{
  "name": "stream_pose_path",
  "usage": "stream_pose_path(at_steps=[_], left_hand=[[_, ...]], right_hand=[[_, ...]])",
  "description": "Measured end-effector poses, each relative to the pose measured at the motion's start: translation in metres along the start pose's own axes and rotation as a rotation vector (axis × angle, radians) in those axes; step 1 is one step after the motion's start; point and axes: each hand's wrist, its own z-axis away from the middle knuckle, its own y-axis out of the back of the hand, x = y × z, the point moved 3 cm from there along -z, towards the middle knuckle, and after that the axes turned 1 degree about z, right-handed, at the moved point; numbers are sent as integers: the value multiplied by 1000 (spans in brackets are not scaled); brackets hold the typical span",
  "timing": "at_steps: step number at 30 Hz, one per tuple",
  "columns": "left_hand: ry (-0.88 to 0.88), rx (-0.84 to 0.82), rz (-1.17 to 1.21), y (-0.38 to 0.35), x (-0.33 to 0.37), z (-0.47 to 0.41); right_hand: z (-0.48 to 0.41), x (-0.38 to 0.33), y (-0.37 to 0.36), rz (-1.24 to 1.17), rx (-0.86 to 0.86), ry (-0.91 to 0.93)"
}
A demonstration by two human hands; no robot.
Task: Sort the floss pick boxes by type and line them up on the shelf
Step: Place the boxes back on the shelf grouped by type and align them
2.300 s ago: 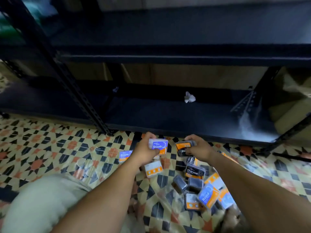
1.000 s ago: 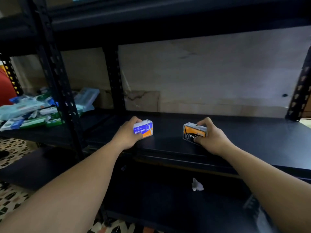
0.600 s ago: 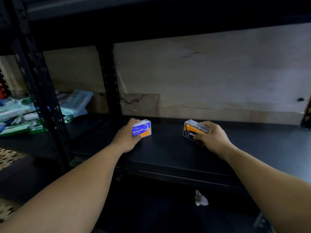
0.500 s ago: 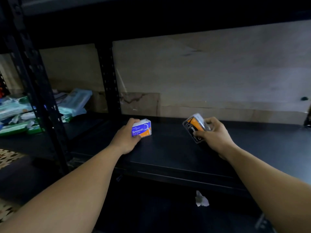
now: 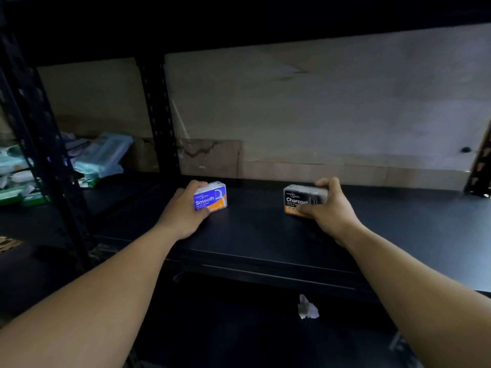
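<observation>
While a paper scrap (image 5: pixel 307 310) lies on the lower shelf (image 5: pixel 239 330) beneath and between the forearms, the left hand (image 5: pixel 183 216) curls round the left end of the Smooth box (image 5: pixel 211 196), and the right hand (image 5: pixel 328 211) grips the right end of the Charcoal box (image 5: pixel 304 199), thumb low on its front and fingers over its top. Both boxes sit on the shelf (image 5: pixel 252 235), labels facing the person, well apart, with bare board between the hands. Beyond the hands stands a pale wall (image 5: pixel 318 115); far left of the left hand, past a post (image 5: pixel 159 115), lie plastic packets (image 5: pixel 101 155).
</observation>
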Motion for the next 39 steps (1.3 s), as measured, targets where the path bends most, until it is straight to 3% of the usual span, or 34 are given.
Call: stream_pose_path(at_steps=[3, 9, 17, 22, 26, 31, 36, 39], left_hand=[[17, 20, -70, 0, 3, 3], [119, 25, -229, -1, 5, 2], [193, 52, -239, 2, 12, 7], [-13, 268, -260, 14, 31, 26], [-20, 352, -89, 14, 37, 62], [-90, 401, 159, -2, 48, 129], [-183, 334, 229, -33, 70, 207], [-110, 44, 205, -61, 69, 238]], right_hand=[[-1, -2, -3, 178, 18, 66], [-4, 1, 0, 260, 58, 87], [0, -1, -2, 295, 65, 140], [22, -18, 6, 369, 176, 249], [53, -25, 18, 373, 172, 344], [110, -21, 32, 244, 104, 328], [192, -4, 42, 186, 37, 391], [225, 15, 41, 190, -34, 357]])
